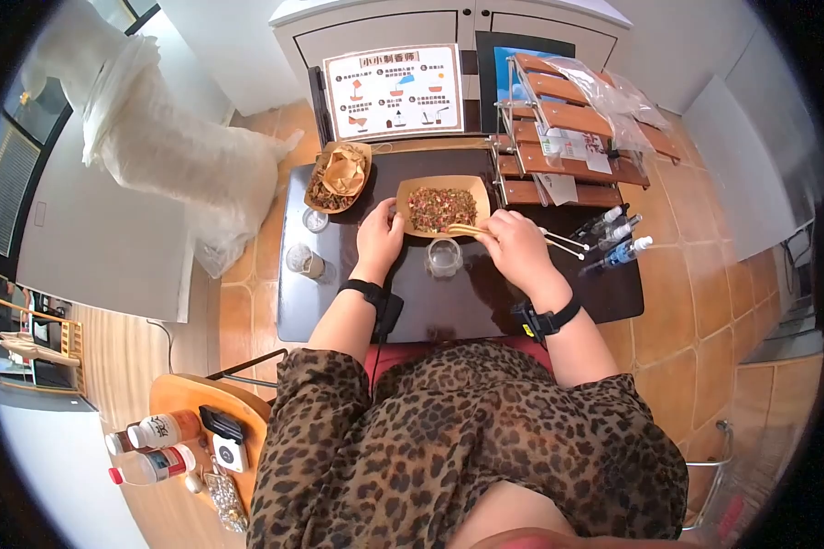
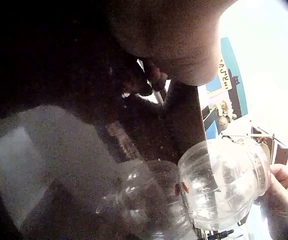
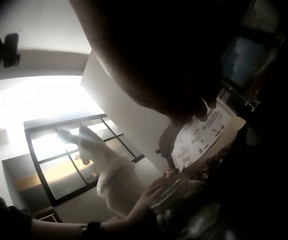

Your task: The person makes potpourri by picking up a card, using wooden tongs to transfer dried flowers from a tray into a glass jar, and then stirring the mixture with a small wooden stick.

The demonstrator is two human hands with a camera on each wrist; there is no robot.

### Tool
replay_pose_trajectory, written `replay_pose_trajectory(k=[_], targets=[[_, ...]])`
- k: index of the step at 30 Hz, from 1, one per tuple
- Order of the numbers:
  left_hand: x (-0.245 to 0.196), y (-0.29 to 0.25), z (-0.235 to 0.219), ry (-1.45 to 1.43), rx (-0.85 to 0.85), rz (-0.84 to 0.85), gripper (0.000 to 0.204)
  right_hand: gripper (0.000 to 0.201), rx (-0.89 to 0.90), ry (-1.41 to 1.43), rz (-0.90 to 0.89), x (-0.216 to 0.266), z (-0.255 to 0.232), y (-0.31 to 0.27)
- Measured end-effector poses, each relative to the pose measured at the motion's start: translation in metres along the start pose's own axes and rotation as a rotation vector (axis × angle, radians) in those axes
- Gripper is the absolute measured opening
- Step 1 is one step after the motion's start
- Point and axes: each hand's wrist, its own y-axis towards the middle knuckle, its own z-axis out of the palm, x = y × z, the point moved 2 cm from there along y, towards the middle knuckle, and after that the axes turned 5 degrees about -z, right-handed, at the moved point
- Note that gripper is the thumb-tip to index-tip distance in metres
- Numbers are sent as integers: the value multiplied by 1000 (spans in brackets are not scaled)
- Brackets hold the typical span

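Two trays [image 1: 471,186] [image 1: 363,151] (both wooden), three jars [image 1: 444,257] [image 1: 304,261] [image 1: 315,220]
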Motion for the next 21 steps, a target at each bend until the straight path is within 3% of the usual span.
replay_pose_trajectory(k=[8, 12, 15, 21], targets=[[2, -1, 1, 34, -27, 24, 34, 12, 91, -111, -71, 10, 8, -13], [3, 1, 3, 45, -33, 17, 34, 14, 12, -93, -32, 12, -3, -11], [4, 0, 3, 38, -30, 13, 34, 14, -63, -101, 24, 1, -5, -5], [3, 0, 2, 36, -32, 8, 35, 10, 12, -259, 73, -34, 14, 6]])
